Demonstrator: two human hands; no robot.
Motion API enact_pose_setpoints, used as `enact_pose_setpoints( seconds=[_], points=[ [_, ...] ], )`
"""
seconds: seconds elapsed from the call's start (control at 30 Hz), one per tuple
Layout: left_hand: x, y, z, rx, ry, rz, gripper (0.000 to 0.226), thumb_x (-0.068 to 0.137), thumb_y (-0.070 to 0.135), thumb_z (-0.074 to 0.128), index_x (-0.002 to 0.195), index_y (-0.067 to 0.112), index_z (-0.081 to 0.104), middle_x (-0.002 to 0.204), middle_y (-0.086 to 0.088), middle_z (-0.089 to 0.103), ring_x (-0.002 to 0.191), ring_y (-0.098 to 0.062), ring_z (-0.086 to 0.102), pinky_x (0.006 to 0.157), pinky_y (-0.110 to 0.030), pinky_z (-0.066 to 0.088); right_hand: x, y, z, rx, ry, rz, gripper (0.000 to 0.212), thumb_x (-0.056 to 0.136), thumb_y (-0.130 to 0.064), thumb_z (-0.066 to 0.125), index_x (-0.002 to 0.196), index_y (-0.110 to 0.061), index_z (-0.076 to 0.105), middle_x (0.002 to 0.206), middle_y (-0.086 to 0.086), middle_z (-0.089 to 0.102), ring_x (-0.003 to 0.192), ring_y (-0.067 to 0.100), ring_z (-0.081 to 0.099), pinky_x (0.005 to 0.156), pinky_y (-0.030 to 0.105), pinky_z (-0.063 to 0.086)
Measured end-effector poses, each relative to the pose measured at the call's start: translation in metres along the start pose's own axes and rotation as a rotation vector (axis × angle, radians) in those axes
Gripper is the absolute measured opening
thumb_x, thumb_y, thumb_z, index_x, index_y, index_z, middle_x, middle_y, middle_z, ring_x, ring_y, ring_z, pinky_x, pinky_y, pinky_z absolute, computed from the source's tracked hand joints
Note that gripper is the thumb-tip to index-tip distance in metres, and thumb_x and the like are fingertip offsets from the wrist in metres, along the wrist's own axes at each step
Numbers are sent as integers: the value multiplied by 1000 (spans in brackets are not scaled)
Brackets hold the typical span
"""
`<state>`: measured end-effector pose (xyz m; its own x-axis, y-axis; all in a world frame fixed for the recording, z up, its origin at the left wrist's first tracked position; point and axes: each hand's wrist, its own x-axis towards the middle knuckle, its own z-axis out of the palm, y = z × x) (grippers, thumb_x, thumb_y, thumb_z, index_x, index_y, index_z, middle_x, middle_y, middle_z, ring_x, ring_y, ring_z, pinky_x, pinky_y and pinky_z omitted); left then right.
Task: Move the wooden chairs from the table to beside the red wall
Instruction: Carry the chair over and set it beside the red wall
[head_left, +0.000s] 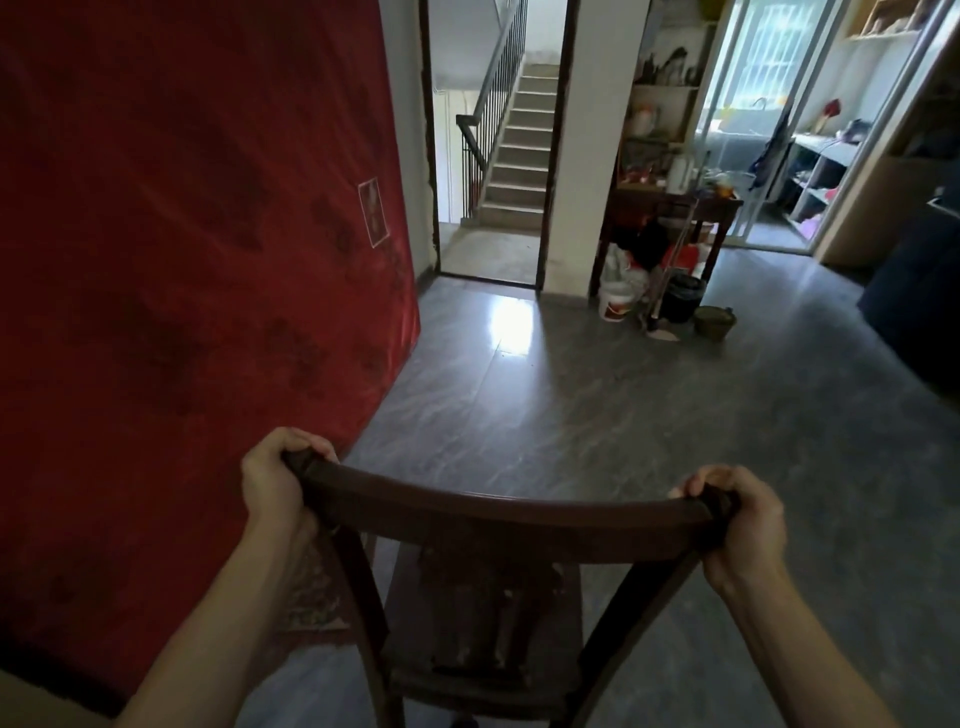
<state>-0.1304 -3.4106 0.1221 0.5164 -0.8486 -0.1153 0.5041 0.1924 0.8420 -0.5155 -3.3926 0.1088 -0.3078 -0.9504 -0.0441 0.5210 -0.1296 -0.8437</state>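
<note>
A dark wooden chair with a curved top rail fills the lower middle of the view, its back toward me. My left hand grips the left end of the top rail. My right hand grips the right end. The red wall, covered in red patterned fabric, rises along the left, and the chair's left side is close beside its lower edge. The chair's legs are hidden below the frame, so I cannot tell whether it rests on the floor.
Grey polished floor stretches ahead and to the right. A doorway to a staircase is straight ahead. A cluttered small table with buckets beneath stands at the back right. A dark object sits at the right edge.
</note>
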Motion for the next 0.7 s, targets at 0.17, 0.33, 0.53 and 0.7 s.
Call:
enact_pose_setpoints(
  seconds=[0.17,0.33,0.53,0.7],
  points=[
    [131,-15,35,16,-12,-21,35,70,9,43,38,19,52,48,-1,54,44,-19,49,51,-25,43,115,47,59,-23,6,9,30,71,-7,42,46,-9,59,51,11,55,48,21,55,49,20,46],
    [255,-19,74,76,-46,-29,17,55,21,48,39,17,54,47,-3,54,43,-21,49,49,-22,43,209,81,122,-26,27,-21,25,66,-9,45,45,-10,59,50,10,56,52,23,55,53,26,46],
    [403,-34,112,56,-94,-34,15,53,21,49,41,13,53,48,-5,53,43,-23,48,47,-21,43,318,127,190,-17,52,-67,43,81,1,32,48,-5,58,50,13,55,49,24,57,51,23,48],
    [528,-64,131,97,-145,-45,18,54,23,48,39,15,56,46,-5,54,44,-24,49,49,-24,43,403,180,235,-73,111,-93,41,80,-2,33,48,-7,58,52,14,55,49,25,57,50,23,47]
  ],
)
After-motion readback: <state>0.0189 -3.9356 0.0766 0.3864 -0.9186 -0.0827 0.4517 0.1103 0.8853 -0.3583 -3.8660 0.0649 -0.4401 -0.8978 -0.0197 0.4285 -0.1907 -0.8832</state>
